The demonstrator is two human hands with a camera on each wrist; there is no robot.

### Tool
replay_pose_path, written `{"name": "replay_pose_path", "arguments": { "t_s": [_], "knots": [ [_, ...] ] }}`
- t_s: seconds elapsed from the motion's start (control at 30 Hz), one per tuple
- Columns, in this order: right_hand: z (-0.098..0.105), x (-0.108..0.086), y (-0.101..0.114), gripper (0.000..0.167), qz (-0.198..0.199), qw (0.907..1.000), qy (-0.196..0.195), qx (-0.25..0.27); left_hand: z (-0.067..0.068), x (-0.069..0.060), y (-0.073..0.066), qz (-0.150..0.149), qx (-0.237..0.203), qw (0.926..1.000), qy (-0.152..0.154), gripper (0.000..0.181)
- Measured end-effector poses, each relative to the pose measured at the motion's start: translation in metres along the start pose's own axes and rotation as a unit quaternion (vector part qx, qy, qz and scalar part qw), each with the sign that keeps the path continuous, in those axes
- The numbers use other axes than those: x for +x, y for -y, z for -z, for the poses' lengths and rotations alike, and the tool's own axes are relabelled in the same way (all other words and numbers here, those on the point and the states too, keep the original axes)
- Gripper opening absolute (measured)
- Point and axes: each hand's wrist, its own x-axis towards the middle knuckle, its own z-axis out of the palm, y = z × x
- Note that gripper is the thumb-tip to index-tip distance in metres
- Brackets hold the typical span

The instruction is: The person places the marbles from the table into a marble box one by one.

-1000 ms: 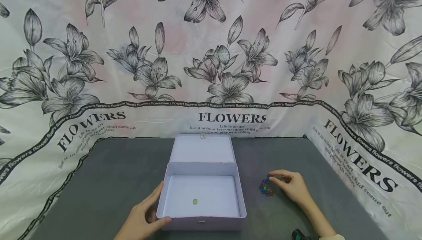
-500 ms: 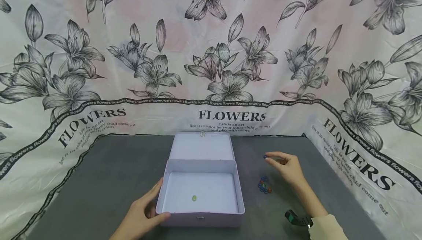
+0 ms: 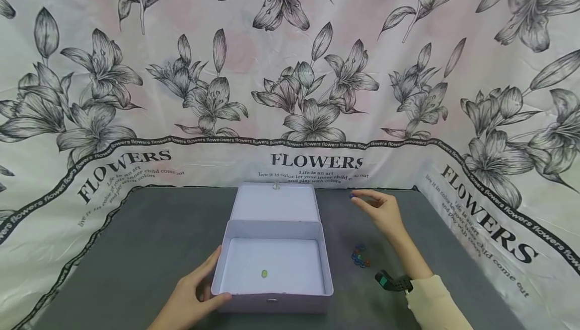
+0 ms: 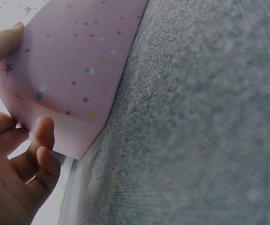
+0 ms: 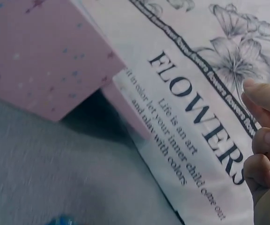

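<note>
An open box (image 3: 272, 304), pale inside, stands at the middle of the table; its outside is pink with small stars in the left wrist view. One yellow-green bead (image 3: 264, 273) lies on its floor. My left hand (image 3: 188, 292) holds the box's front left corner, thumb at the front rim and fingers along the left side. Raised to the right of the lid, my right hand (image 3: 382, 211) pinches a small dark blue bead (image 3: 351, 196) between thumb and fingertips. Below that hand, several blue, red and green beads (image 3: 360, 257) lie in a small cluster on the table.
The lid (image 3: 275, 203) is folded back behind the box, with a small clasp at its far edge. A grey cloth (image 3: 172, 239) covers the table. White flower-printed fabric (image 3: 308, 166) hangs around the back and sides. A black band is on my right wrist.
My right hand has risen from the bead cluster with a blue bead, moving away from me and to the left. The left hand stays on the box.
</note>
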Motion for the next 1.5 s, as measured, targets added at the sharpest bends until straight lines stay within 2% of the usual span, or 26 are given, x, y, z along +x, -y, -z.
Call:
{"name": "replay_pose_path", "arguments": {
  "t_s": [0.17, 0.4, 0.5, 0.67, 0.77, 0.93, 1.07, 1.3, 1.5],
  "knots": [
    [-0.009, 0.013, 0.01, 0.031, -0.011, 0.9998, 0.0, 0.017, -0.002, 0.002, 0.001, -0.007, 0.0, 1.0, -0.003, 0.097],
    [-0.021, 0.029, 0.03, 0.035, -0.02, 0.998, 0.025, 0.054, -0.002, 0.004, 0.001, -0.001, 0.0, 1.0, 0.0, 0.098],
    [-0.029, 0.034, 0.036, 0.035, -0.005, 0.9973, 0.032, 0.066, -0.002, 0.004, 0.001, 0.001, -0.001, 1.0, 0.007, 0.099],
    [-0.043, 0.042, 0.045, 0.03, 0.042, 0.9941, 0.043, 0.09, 0.0, 0.001, 0.001, 0.0, 0.004, 0.9999, 0.011, 0.098],
    [-0.05, 0.043, 0.049, 0.027, 0.058, 0.9923, 0.048, 0.098, 0.0, -0.001, -0.001, 0.013, 0.013, 0.9997, 0.017, 0.098],
    [-0.057, 0.045, 0.056, 0.023, 0.073, 0.9901, 0.064, 0.102, 0.0, -0.002, -0.003, 0.035, 0.02, 0.9988, 0.026, 0.097],
    [-0.065, 0.049, 0.063, 0.023, 0.085, 0.988, 0.077, 0.104, 0.0, -0.001, -0.002, 0.031, 0.02, 0.999, 0.023, 0.096],
    [-0.076, 0.057, 0.077, 0.024, 0.076, 0.9891, 0.092, 0.086, 0.001, 0.001, -0.003, 0.023, 0.021, 0.9993, 0.019, 0.097],
    [-0.086, 0.061, 0.084, 0.022, 0.088, 0.9863, 0.106, 0.091, 0.001, 0.001, -0.001, 0.016, 0.021, 0.9995, 0.016, 0.097]
  ]
}}
